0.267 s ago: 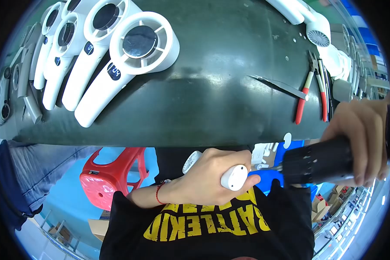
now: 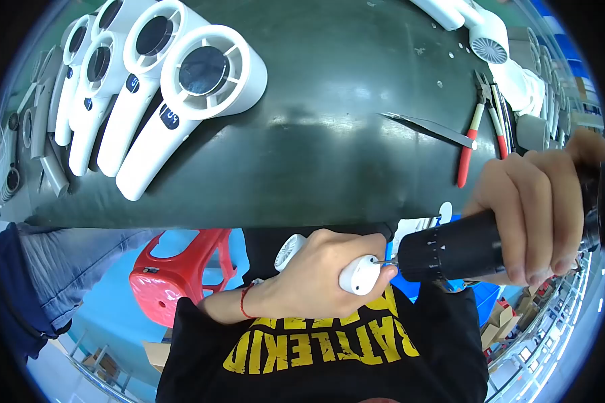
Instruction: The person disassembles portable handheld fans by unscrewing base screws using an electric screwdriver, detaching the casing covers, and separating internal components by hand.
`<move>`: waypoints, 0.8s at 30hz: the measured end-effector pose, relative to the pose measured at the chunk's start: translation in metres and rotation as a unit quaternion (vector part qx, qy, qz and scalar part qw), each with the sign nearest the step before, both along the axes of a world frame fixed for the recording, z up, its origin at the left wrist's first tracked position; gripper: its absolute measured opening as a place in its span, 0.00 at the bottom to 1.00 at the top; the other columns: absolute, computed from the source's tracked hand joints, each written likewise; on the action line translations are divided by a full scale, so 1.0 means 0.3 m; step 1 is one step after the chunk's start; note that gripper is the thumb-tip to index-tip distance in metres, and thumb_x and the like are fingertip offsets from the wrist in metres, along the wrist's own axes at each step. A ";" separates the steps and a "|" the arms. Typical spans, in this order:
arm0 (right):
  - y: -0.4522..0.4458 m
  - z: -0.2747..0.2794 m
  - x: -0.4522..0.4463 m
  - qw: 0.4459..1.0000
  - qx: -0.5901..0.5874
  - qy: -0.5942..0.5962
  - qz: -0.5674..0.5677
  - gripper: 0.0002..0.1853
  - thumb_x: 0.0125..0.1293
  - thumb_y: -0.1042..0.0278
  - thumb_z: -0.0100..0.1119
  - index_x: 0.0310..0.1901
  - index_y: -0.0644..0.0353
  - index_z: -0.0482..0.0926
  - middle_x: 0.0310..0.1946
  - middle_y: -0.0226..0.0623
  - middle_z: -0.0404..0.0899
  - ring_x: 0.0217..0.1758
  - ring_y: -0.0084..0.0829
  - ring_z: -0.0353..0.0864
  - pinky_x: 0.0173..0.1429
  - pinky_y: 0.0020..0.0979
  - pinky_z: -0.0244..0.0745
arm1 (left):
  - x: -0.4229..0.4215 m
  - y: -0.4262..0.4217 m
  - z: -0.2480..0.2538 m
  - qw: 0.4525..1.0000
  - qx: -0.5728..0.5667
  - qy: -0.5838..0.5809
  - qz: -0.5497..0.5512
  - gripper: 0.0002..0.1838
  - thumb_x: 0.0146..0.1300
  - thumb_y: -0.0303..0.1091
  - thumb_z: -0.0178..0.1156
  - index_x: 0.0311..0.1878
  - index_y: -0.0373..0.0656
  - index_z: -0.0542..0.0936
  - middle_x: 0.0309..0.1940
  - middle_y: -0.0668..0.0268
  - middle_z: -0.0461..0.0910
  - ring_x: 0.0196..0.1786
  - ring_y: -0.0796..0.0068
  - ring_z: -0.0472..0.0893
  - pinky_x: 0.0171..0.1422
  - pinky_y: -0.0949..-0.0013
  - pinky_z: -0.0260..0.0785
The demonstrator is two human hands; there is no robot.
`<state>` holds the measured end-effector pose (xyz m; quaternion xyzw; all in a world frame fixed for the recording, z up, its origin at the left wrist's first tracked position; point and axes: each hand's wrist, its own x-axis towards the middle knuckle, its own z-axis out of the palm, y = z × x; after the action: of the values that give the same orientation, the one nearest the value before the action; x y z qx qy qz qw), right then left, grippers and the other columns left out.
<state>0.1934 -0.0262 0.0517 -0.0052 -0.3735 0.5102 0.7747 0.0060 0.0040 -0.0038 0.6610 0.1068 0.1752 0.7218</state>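
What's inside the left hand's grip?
A white fan, its grille showing on one side, handle end on the other; the middle is covered by the left hand.

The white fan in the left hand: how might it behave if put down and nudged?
The white fan would probably feel stiff, given its hard-looking shell. Its handle end looks round, so it may roll slightly, though its grilled head might check it.

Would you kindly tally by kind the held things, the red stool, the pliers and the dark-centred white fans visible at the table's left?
Held fan: 1
Screwdriver: 1
Red stool: 1
Pliers: 1
Dark-centred fans visible: 5
Total: 9
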 end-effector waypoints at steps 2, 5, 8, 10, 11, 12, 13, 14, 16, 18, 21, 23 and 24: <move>-0.003 -0.013 -0.009 0.994 0.029 0.089 -0.055 0.24 0.61 0.84 0.57 0.56 0.69 0.61 0.24 0.41 0.78 0.23 0.33 0.82 0.26 0.27 0.84 | 0.001 -0.009 -0.005 1.000 0.009 0.003 0.001 0.09 0.57 0.29 0.65 0.28 0.35 0.76 0.17 0.57 0.77 0.18 0.59 0.78 0.21 0.66 0.65; -0.005 -0.017 0.003 0.997 0.043 0.064 -0.031 0.19 0.62 0.81 0.57 0.52 0.68 0.63 0.24 0.43 0.78 0.22 0.34 0.82 0.25 0.28 0.83 | 0.002 -0.006 -0.006 1.000 0.022 0.012 -0.003 0.09 0.57 0.29 0.64 0.28 0.35 0.76 0.16 0.56 0.76 0.18 0.59 0.78 0.21 0.66 0.66; -0.006 -0.019 0.021 0.998 0.059 0.039 -0.006 0.14 0.63 0.79 0.57 0.47 0.66 0.65 0.24 0.44 0.79 0.22 0.35 0.82 0.24 0.29 0.83 | 0.004 -0.010 0.000 1.000 0.010 0.027 -0.008 0.08 0.57 0.28 0.63 0.28 0.35 0.75 0.15 0.56 0.75 0.18 0.57 0.77 0.22 0.66 0.66; -0.009 -0.016 0.035 0.997 0.068 0.019 0.009 0.11 0.64 0.77 0.57 0.45 0.65 0.66 0.23 0.45 0.80 0.22 0.36 0.82 0.24 0.29 0.82 | 0.007 -0.011 0.006 0.999 -0.007 0.037 -0.005 0.09 0.57 0.28 0.62 0.27 0.34 0.75 0.15 0.56 0.74 0.18 0.57 0.77 0.22 0.65 0.66; -0.009 -0.004 0.046 0.997 0.068 0.018 0.009 0.11 0.64 0.77 0.57 0.45 0.65 0.66 0.23 0.45 0.80 0.22 0.36 0.82 0.24 0.29 0.82 | 0.008 -0.008 0.010 0.999 0.013 0.041 -0.002 0.09 0.57 0.28 0.62 0.26 0.35 0.74 0.14 0.56 0.73 0.18 0.56 0.77 0.22 0.65 0.66; -0.005 0.015 0.060 0.998 0.047 -0.012 0.043 0.08 0.65 0.75 0.55 0.42 0.64 0.66 0.23 0.45 0.80 0.21 0.36 0.82 0.23 0.30 0.81 | 0.010 -0.005 0.011 0.998 0.033 0.045 0.002 0.09 0.57 0.28 0.62 0.26 0.35 0.73 0.14 0.56 0.73 0.18 0.55 0.77 0.22 0.64 0.66; -0.002 0.023 0.070 0.996 0.025 -0.043 0.075 0.06 0.67 0.74 0.53 0.39 0.63 0.67 0.22 0.45 0.79 0.20 0.36 0.81 0.22 0.30 0.81 | 0.012 -0.004 0.010 0.998 0.034 0.045 0.001 0.09 0.57 0.28 0.62 0.26 0.35 0.73 0.14 0.56 0.73 0.18 0.55 0.77 0.22 0.64 0.66; 0.019 0.010 0.083 0.991 0.058 -0.039 0.114 0.06 0.68 0.73 0.52 0.39 0.64 0.67 0.22 0.47 0.79 0.19 0.37 0.81 0.22 0.30 0.81 | 0.012 -0.005 0.008 0.998 0.021 0.051 -0.008 0.09 0.57 0.28 0.62 0.26 0.35 0.73 0.14 0.56 0.73 0.18 0.55 0.77 0.22 0.64 0.66; 0.021 0.006 0.093 0.990 0.051 -0.044 0.122 0.06 0.69 0.73 0.51 0.39 0.65 0.67 0.23 0.47 0.79 0.20 0.37 0.81 0.22 0.30 0.81 | 0.017 0.003 0.013 0.998 0.009 0.056 -0.020 0.09 0.57 0.28 0.62 0.26 0.36 0.73 0.14 0.56 0.73 0.18 0.54 0.77 0.23 0.63 0.66; 0.022 0.001 0.108 0.989 0.037 -0.042 0.136 0.05 0.70 0.72 0.48 0.40 0.65 0.65 0.25 0.48 0.79 0.20 0.37 0.80 0.22 0.32 0.82 | 0.028 0.014 0.022 0.997 0.007 0.076 -0.025 0.08 0.57 0.28 0.62 0.26 0.37 0.74 0.14 0.55 0.73 0.19 0.54 0.77 0.23 0.63 0.67; 0.034 -0.015 0.115 0.989 0.056 -0.077 0.111 0.10 0.73 0.64 0.48 0.43 0.62 0.65 0.24 0.43 0.78 0.22 0.34 0.79 0.25 0.31 0.79 | 0.040 0.020 0.028 0.992 0.044 0.110 -0.033 0.06 0.53 0.27 0.64 0.28 0.36 0.76 0.16 0.55 0.75 0.21 0.54 0.79 0.26 0.65 0.70; 0.009 0.018 0.084 0.995 0.008 -0.082 0.065 0.13 0.73 0.58 0.46 0.42 0.61 0.65 0.23 0.41 0.77 0.21 0.32 0.77 0.24 0.29 0.76 | 0.044 0.019 0.044 0.992 0.037 0.118 -0.019 0.07 0.52 0.26 0.64 0.33 0.35 0.79 0.19 0.54 0.77 0.22 0.58 0.82 0.27 0.67 0.71; 0.004 0.028 0.059 0.997 -0.029 -0.052 0.043 0.16 0.74 0.53 0.44 0.41 0.60 0.66 0.22 0.38 0.76 0.20 0.29 0.75 0.23 0.27 0.72 | 0.045 0.031 0.062 0.991 0.078 0.110 -0.023 0.09 0.52 0.25 0.64 0.36 0.33 0.80 0.21 0.54 0.79 0.23 0.61 0.83 0.28 0.69 0.71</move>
<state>0.2111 -0.0249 0.0600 -0.0387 -0.3982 0.5526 0.7311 0.0195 0.0134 0.0148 0.7331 0.1557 0.0926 0.6556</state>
